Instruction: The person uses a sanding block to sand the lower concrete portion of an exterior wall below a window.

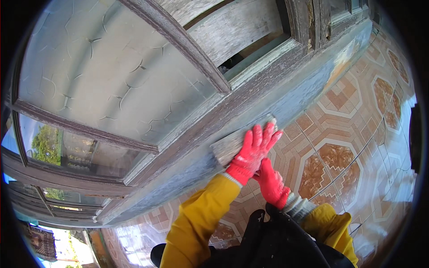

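A wide, flat, worn scraping or smoothing blade (231, 144) lies against the blue-grey coated face of a low ledge (187, 172) under a wooden frame. My left hand (256, 149), in a red knitted glove smeared with pale material, rests over the blade with its fingers spread and pressed on it; its thumb is hidden. Just below and to the right, my right hand (273, 184), gloved alike, is closed at the blade's near side, its fingertips tucked beneath the left hand. Any handle there is covered by the hands.
Above the ledge stands a weathered wooden frame (221, 100) with patterned glass (110, 67) and grey boards (234, 33) behind an opening. Patterned brown floor tiles (335, 167) run along the ledge's foot. A hanging patterned cloth (42, 243) is at the lower left.
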`<state>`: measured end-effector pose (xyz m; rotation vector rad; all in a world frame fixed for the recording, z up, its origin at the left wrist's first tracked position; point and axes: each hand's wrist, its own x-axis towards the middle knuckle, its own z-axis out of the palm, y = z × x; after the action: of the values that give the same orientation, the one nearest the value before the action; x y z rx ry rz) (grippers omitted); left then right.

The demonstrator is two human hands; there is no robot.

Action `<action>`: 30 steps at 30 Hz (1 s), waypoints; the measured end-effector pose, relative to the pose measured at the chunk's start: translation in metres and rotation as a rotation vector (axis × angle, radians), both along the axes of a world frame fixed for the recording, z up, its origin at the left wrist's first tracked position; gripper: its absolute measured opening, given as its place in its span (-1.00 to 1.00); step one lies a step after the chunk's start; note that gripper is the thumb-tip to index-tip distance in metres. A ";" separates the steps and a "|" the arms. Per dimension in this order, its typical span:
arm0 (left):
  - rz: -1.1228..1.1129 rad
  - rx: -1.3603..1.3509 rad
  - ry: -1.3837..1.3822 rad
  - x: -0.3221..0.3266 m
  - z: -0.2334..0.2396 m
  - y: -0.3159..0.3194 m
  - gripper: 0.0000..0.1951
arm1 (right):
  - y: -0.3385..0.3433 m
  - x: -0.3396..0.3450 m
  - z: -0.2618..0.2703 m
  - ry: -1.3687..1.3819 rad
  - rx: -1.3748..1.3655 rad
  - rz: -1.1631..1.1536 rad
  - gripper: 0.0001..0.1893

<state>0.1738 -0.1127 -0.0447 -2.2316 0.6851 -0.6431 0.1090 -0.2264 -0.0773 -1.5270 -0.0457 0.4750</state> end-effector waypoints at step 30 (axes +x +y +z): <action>-0.188 -0.670 0.364 -0.110 0.094 0.096 -0.39 | 0.067 0.073 -0.060 -1.246 -0.219 -0.443 -0.12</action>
<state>0.0639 -0.0171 0.0494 -2.9765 0.9745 -0.6242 0.1822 -0.1596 -0.1377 -1.7696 -0.6174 -0.8898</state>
